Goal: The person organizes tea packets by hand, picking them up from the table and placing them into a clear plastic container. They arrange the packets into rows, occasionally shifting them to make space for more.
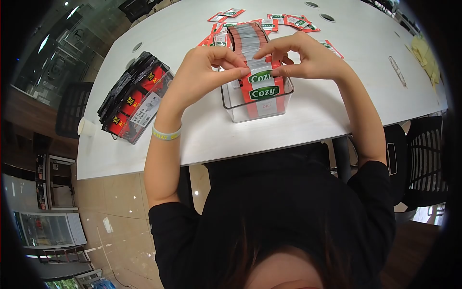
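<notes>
The step in hand looked like squaring a row of red Cozy sachets (255, 58) standing on edge in a clear box (255, 98). The box sat on the white table (308, 120), near its front edge. Both hands met over the front of the row. The left hand (204, 72) had thumb and fingers closed together on the top edge of the front sachet (262, 77). The right hand (310, 60) pinched the same top edge from the other side, fingers curled over the row behind.

To do this well, I judged the pinch should stay light and on the top edges only, so the thin sachets did not buckle. Both hands should press evenly, or the row would fan and tip against the box wall. The front labels ought to end upright and facing forward.

The table was long, with round cable holes. A second box (137, 101), holding black and red packets, lay tilted well to the left. Loose sachets (284, 21) were scattered beyond the clear box. A paper cup (86, 127) stood at the left edge. Mesh chairs, a tiled floor and glass cabinets showed around it. A wristband (166, 135) circled the left wrist.
</notes>
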The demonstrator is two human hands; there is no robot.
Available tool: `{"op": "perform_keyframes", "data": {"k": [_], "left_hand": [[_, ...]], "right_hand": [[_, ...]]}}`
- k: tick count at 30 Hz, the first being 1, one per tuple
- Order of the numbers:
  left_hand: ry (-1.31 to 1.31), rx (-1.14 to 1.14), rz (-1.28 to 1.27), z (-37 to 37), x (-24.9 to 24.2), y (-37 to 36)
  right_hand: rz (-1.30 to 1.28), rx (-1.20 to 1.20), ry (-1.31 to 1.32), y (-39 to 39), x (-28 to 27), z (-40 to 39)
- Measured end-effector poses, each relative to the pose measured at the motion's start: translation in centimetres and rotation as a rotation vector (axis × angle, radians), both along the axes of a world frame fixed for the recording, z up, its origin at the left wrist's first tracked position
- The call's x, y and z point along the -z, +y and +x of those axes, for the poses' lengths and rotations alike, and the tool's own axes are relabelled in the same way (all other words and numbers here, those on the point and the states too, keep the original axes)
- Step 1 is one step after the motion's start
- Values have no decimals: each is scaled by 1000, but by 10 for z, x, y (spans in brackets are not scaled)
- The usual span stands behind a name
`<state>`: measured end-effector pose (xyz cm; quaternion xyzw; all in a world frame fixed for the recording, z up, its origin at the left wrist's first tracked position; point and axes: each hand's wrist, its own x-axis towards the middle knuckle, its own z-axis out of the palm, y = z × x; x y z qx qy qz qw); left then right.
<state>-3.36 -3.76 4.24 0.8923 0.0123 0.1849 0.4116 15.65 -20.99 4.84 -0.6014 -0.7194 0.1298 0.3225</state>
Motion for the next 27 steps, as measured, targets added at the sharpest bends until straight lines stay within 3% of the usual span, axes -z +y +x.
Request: {"op": "perform_keyframes", "data": {"k": [6, 14, 19, 22, 24, 26, 27], "left_hand": [[122, 60, 144, -3, -6, -2], [106, 149, 101, -2, -1, -1], [-15, 39, -26, 2, 4, 0], [-129, 47, 45, 1, 1, -3], [-54, 71, 81, -2, -4, -9], [14, 100, 103, 1, 0, -11], [14, 101, 104, 2, 3, -11]], "right_hand": [[2, -121, -52, -2, 0, 2], [-120, -151, -135, 0, 0, 10], [125, 100, 47, -3, -4, 34], [154, 431, 79, -4, 8, 89], [65, 495, -17, -8, 10, 109], [-84, 598, -357, -9, 24, 117], [-142, 580, -270, -7, 29, 117]]}}
